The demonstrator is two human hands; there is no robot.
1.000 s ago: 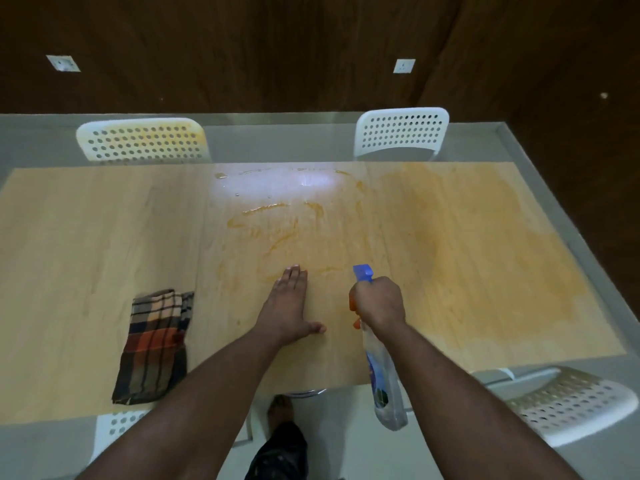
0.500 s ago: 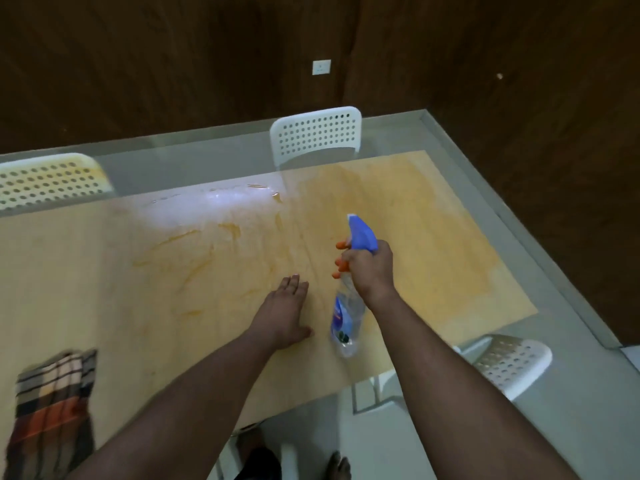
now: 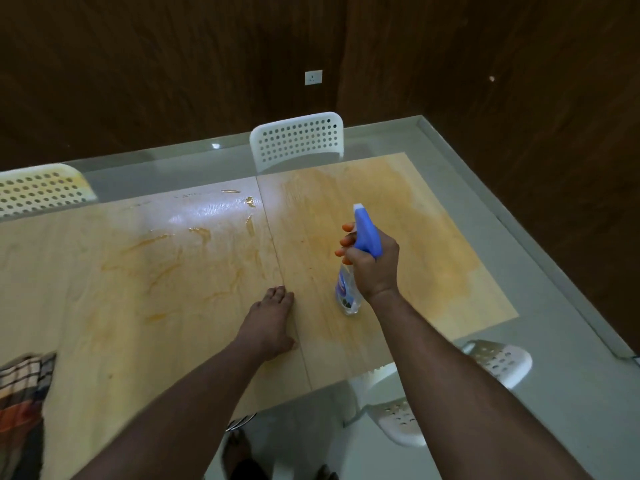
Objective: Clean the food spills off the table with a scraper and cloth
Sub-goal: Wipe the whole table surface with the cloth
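While unreadable (label blurred), spray bottle (image 3: 347,289) gripped in right hand (image 3: 375,265), left hand (image 3: 268,323) flat on table (image 3: 138,306).

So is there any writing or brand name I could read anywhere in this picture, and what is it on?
Nothing is readable.
Clear spray bottle with blue trigger head, held in the right hand: its blue label is too blurred to read.
White wall socket: no legible marking.

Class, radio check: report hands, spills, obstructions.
Left hand flat on table. Right hand grips spray bottle. Orange spills remain. Cloth untouched at left edge.
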